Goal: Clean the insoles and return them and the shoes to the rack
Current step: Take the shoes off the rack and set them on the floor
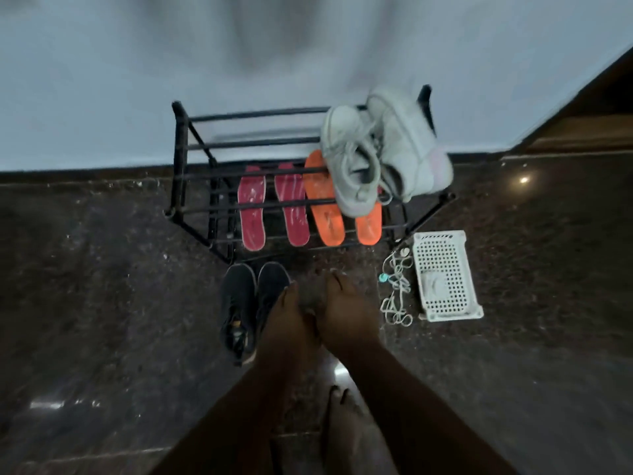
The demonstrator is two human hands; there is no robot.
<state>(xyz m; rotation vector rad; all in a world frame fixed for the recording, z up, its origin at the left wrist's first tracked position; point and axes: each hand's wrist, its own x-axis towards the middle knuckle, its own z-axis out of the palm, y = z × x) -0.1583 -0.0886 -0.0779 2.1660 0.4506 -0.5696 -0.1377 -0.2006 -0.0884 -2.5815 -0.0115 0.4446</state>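
Both hands reach toward the floor before the rack.
Left hand (291, 323) and right hand (346, 313), fingers straight and holding nothing, hover beside the black fabric shoes (250, 303); red and orange foam insoles (291, 204) lie beyond on the black metal rack (191, 210).

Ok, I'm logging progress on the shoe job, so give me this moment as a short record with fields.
rack: black rack against the wall
insoles: two red insoles and two orange insoles on the lower shelf
top shelf: grey shoes, right end
floor: black shoes in front of the rack; white basket and cord to the right
hands: left hand and right hand together, holding nothing visible
left to do: black shoes not on the rack
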